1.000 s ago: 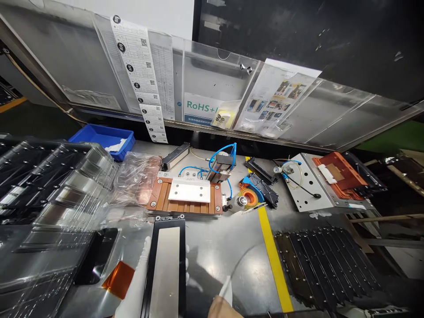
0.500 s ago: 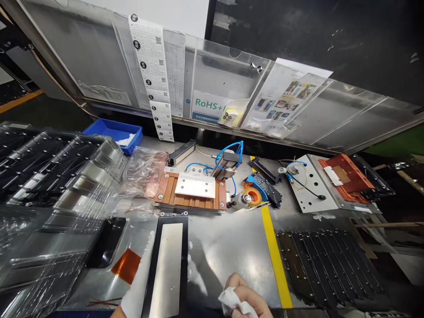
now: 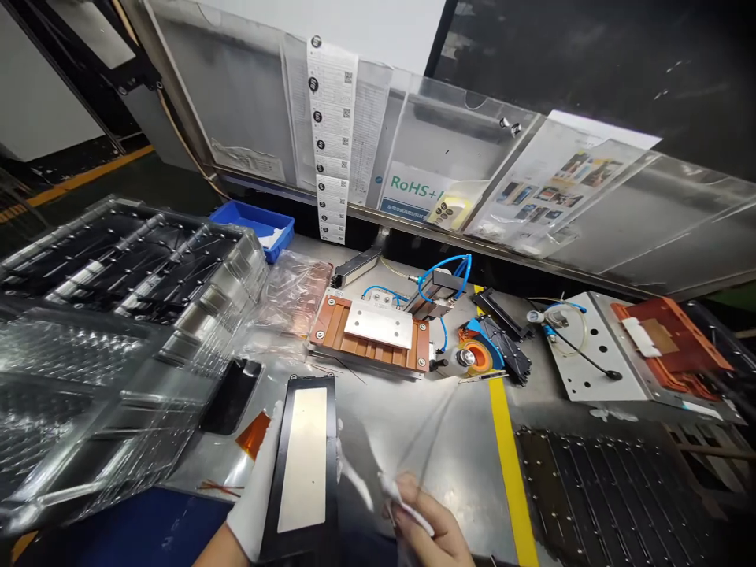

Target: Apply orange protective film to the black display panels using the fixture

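Note:
My left hand (image 3: 255, 492), in a white glove, is closed round a long black-framed part (image 3: 304, 461) with a pale metallic panel on its face. Its thumb side lies along the left edge, and fingertips show at the right edge. Bare, my right hand (image 3: 431, 516) pinches a crumpled white cloth (image 3: 407, 504) a little to the right of the part, apart from it. Beyond the part's far end stands a brown fixture (image 3: 369, 335) with a white plate on top.
Clear plastic trays (image 3: 118, 346) with black parts are stacked at left, near a blue bin (image 3: 253, 224). An orange film piece (image 3: 253, 433) lies beside my glove. Rows of black parts (image 3: 614, 496) lie right of the yellow tape (image 3: 511, 465). A grey fixture (image 3: 591, 346) stands behind them.
The view has turned left, so the bench's fittings sit further right. My left hand still holds the black-framed part. The cloth in my right hand is now more spread out between the fingers.

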The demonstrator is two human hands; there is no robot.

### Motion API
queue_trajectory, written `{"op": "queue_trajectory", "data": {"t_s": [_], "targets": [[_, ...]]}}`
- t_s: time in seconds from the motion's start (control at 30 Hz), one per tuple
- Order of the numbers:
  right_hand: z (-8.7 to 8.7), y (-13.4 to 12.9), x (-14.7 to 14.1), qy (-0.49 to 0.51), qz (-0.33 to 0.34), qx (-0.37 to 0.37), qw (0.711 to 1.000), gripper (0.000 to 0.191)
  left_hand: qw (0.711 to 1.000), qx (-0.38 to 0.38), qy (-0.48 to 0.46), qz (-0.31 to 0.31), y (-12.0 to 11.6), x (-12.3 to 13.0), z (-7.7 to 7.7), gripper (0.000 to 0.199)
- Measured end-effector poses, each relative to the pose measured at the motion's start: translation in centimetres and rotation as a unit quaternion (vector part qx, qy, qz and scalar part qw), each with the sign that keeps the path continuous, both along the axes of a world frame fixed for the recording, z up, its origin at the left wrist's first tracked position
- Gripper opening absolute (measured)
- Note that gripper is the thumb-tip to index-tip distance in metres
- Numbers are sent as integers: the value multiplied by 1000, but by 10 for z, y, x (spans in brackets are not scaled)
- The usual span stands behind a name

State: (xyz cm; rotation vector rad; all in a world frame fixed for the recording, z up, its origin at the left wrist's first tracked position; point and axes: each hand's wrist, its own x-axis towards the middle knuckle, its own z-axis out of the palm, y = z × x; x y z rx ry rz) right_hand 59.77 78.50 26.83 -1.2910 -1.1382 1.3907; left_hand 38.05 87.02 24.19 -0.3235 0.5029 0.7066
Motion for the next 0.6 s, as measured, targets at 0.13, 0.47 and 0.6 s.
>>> {"op": "queue_trajectory", "data": {"t_s": [0.13, 0.47, 0.6], "targets": [[-5, 25, -15, -211, 133, 250, 936, 52, 999, -24, 20, 9, -3, -3, -4, 52], [18, 84, -67, -468, 232, 337, 784, 51, 995, -13, 14, 96, 6, -20, -14, 49], [10, 74, -68, -448, 269, 371, 768, 45, 997, -22, 30, 61, -1, -20, -14, 51]]}}
